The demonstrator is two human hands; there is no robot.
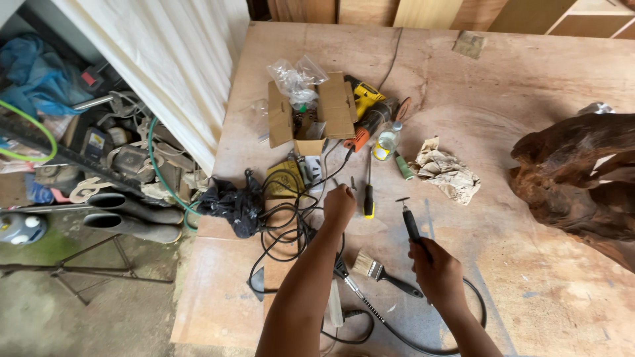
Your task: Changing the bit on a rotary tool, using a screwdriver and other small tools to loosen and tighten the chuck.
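plywood table [529,277]: cables [284,231], brush [383,272], screwdriver [368,198] crowd both hands.

A slim black rotary handpiece [413,228] stands upright in the right hand [435,268], bit topmost, its black flexible shaft [423,347] trailing below.

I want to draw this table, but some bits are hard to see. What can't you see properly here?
Head view only:
- What the left hand touches: its own knuckles hide its fingertips.
- Inside the cardboard box: flaps and a plastic bag cover it.
- The carved wood piece: cut off by the right edge.
- The tool tip above the right hand: too small to tell.
- The black cables: too tangled to follow.
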